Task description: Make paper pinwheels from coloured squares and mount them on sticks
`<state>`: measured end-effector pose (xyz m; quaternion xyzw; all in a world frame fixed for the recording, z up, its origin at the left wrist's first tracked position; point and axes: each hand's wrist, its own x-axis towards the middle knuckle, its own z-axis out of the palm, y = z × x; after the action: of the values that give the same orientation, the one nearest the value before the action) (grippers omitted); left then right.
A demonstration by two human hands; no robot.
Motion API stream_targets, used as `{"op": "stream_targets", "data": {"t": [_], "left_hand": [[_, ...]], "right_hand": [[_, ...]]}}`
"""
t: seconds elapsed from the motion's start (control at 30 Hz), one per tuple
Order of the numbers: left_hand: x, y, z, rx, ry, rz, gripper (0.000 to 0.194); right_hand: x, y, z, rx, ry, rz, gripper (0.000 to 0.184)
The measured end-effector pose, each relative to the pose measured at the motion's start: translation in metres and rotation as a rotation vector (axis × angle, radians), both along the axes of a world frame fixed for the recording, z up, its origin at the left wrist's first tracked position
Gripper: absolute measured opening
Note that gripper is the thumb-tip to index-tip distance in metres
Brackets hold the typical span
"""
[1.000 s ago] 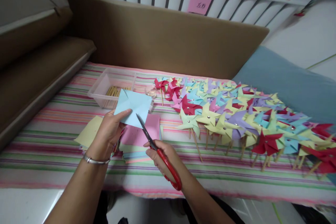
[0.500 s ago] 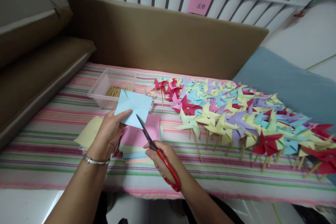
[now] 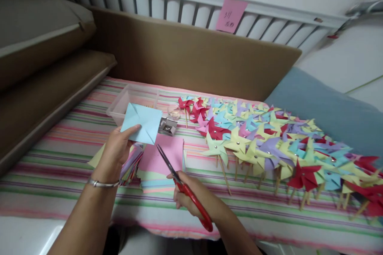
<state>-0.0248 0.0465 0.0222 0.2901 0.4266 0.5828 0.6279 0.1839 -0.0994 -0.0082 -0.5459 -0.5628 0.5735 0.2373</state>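
My left hand (image 3: 118, 145) pinches a square sheet of light blue paper (image 3: 146, 118) by its lower left side, thumb on top. Slits run inward from corners of the sheet. In my right hand (image 3: 187, 195) is a pair of scissors (image 3: 196, 203) with red handles; the dark blades look closed, their tips just below the sheet's lower right corner and apart from it. Beneath the hands lies a stack of coloured paper topped by a pink sheet (image 3: 163, 153). Beside my left wrist is another pile of coloured paper (image 3: 131, 163), partly hidden.
Many paper pinwheels (image 3: 239, 143) on sticks cover the right of the striped cloth (image 3: 74, 159). A clear plastic tub (image 3: 118, 107) holds sticks, and a small grey box (image 3: 168, 126) holds metal bits. Brown cushions (image 3: 60, 75) stand left; a brown panel (image 3: 191, 55) stands behind.
The scissors have come out of the blue sheet and moved slightly down and right. My left hand has shifted left with the sheet, uncovering the small grey box. The view has tilted up.
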Motion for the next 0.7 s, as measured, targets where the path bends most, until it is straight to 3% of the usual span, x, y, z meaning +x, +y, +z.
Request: {"op": "stream_targets", "data": {"t": [0.07,0.13,0.23,0.33,0.47,0.57,0.7], "left_hand": [[-0.007,0.002,0.0,0.0,0.015,0.044,0.036],[-0.008,0.0,0.0,-0.012,0.045,0.005,0.035],[0.003,-0.012,-0.002,-0.043,0.16,-0.256,0.029],[0.02,-0.025,-0.006,-0.054,0.34,-0.559,0.018],[0.036,-0.033,-0.013,-0.053,0.41,-0.769,0.016],[0.043,-0.034,-0.016,-0.101,0.343,-0.752,0.02],[0.057,-0.039,-0.018,-0.188,0.078,-0.576,0.026]], "right_hand": [[0.012,0.001,0.006,0.037,-0.009,-0.015,0.042],[0.022,0.004,0.016,0.111,-0.034,-0.115,0.038],[0.03,0.012,0.027,0.272,-0.019,-0.318,0.037],[0.03,0.019,0.027,0.347,0.048,-0.428,0.042],[0.022,0.025,0.018,0.345,0.127,-0.484,0.043],[0.017,0.026,0.016,0.367,0.151,-0.511,0.039],[0.015,0.028,0.017,0.413,0.191,-0.657,0.034]]}}
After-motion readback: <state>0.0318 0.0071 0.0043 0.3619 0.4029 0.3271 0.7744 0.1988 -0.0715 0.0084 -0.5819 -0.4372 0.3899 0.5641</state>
